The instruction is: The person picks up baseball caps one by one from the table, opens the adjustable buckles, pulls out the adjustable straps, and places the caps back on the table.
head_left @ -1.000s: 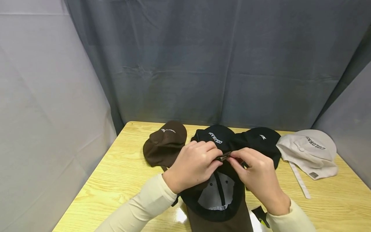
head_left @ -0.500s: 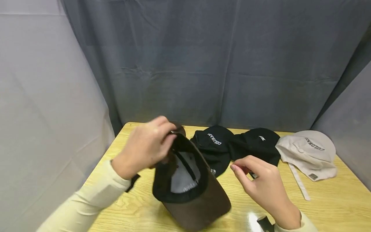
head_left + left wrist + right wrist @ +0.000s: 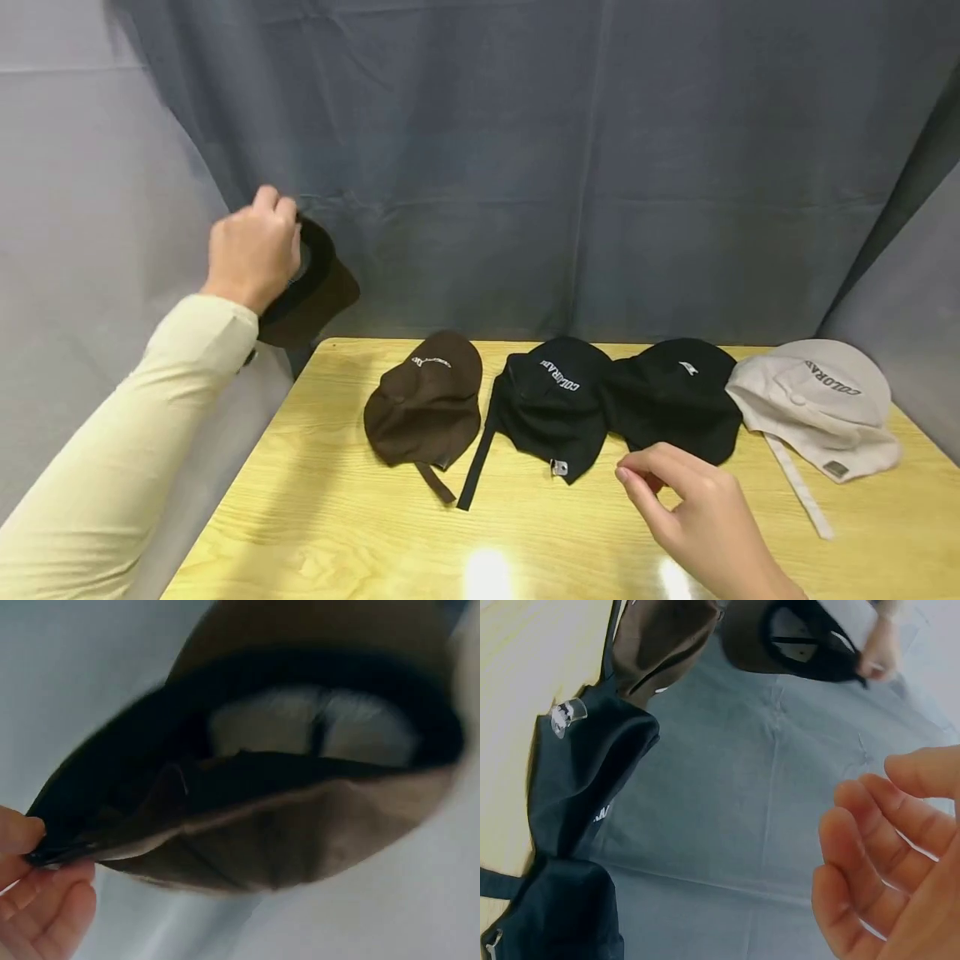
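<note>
High at the left, above the table's far left corner, my left hand (image 3: 251, 254) holds up a dark brown baseball cap (image 3: 321, 298). In the left wrist view, the thumb and fingers (image 3: 56, 900) pinch the back edge of that cap, its black-lined inside facing the camera. My right hand (image 3: 693, 508) hovers over the table's front right, below a black cap (image 3: 675, 400). The right wrist view has its fingers (image 3: 847, 847) loosely curled, nothing in them. Another brown cap (image 3: 427, 400) lies at the left of a row on the table.
Along the back of the wooden table (image 3: 360, 533) lie a black cap with white lettering (image 3: 555, 408), its strap stretched out, and a cream cap (image 3: 817, 400) at the right end. Grey curtains (image 3: 465, 167) hang behind and pale cloth (image 3: 82, 250) hangs at the left.
Both hands pinched the brown cap's back strap at first. The right hand let go, and the left has carried the cap up and left, off the table. The right hand has moved slightly down.
</note>
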`<state>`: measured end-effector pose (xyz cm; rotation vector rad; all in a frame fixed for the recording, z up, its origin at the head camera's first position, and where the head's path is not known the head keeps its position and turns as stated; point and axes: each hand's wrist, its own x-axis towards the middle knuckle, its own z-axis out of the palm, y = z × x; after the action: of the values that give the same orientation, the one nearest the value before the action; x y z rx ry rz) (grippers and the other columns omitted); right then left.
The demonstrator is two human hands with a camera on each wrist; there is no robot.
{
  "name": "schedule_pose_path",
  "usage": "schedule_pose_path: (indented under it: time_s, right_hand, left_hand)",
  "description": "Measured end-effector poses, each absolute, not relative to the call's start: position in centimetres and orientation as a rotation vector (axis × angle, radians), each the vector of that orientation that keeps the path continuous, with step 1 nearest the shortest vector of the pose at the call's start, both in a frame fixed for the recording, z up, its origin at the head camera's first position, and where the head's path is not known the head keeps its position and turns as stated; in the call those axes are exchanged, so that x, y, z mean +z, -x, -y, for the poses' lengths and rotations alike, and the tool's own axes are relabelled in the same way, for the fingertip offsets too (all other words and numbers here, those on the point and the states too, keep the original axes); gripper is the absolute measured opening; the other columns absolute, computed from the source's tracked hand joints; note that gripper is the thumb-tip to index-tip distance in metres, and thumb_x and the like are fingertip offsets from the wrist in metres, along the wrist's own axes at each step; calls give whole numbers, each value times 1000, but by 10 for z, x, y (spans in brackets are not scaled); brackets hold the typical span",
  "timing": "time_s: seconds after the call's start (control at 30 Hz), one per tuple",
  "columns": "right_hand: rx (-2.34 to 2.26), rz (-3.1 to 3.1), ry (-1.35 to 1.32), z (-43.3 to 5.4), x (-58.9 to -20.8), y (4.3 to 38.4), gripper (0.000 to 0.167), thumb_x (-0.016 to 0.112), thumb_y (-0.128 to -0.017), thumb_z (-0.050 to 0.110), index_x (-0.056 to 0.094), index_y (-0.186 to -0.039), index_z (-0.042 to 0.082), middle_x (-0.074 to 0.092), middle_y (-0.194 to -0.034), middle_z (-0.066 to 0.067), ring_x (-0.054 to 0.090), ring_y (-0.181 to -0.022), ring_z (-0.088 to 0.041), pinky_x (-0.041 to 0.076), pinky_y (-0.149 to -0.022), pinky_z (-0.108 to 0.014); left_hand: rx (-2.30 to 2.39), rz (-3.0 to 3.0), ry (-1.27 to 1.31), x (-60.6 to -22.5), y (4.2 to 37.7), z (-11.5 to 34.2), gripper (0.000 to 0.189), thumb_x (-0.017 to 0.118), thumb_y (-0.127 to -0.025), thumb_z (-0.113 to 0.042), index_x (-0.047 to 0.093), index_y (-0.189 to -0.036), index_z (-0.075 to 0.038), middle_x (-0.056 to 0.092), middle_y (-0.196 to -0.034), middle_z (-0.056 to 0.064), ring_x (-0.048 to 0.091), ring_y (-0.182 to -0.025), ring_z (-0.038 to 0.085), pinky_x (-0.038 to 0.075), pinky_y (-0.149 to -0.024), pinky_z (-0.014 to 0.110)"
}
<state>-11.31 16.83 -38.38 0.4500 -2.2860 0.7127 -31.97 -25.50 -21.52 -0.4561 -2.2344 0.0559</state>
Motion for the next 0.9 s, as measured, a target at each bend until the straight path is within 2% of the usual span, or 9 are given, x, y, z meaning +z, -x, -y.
schedule_pose_path:
  time_s: [0.13, 0.23, 0.33, 0.43, 0.7, 0.9]
  right_hand:
    - [674, 2284, -515, -170, -389, 106, 35, 86, -64, 1, 69, -82, 26, 59, -77, 21, 50, -65, 7, 42, -59, -5]
    - [624, 2300, -596, -172, -394, 104, 33, 86, -66, 6, 69, -85, 27, 61, -82, 21, 51, -65, 7, 42, -59, -6]
    - [583, 2359, -659, -173, -398, 102, 31, 86, -68, 12, 68, -87, 29, 63, -87, 21, 53, -68, 8, 42, -60, -6]
    - [570, 2443, -720, -175, -400, 100, 29, 86, -71, 16, 68, -89, 30, 62, -90, 21, 54, -71, 7, 42, -60, -8]
    - [531, 2641, -742, -185, -401, 92, 18, 79, -83, 30, 68, -97, 32, 60, -95, 21, 55, -77, 6, 49, -61, -19]
    - [480, 2719, -768, -196, -405, 84, 19, 78, -83, 32, 69, -100, 30, 62, -95, 20, 56, -78, 4, 51, -62, -21]
  left_hand:
    - [103, 2293, 630, -312, 296, 267, 13, 69, -85, -5, 60, -88, 4, 58, -86, 18, 57, -51, 34, 48, -42, 48]
    - [128, 2453, 764, -376, 276, 266, 14, 74, -83, -8, 62, -87, -2, 57, -84, 11, 59, -54, 25, 48, -43, 39]
    - [102, 2605, 844, -413, 268, 260, 14, 77, -83, -9, 64, -87, -7, 56, -83, 6, 61, -61, 22, 50, -49, 34]
    - [44, 2672, 801, -425, 275, 257, 15, 78, -82, -6, 65, -88, -6, 56, -83, 6, 62, -64, 22, 50, -51, 33]
    - [-147, 2784, 613, -432, 327, 266, 14, 71, -86, 1, 60, -94, -3, 57, -86, 11, 62, -70, 30, 51, -59, 40]
    - [-137, 2861, 641, -442, 305, 270, 17, 74, -84, -3, 58, -88, -5, 56, -81, 8, 61, -69, 26, 49, -57, 37]
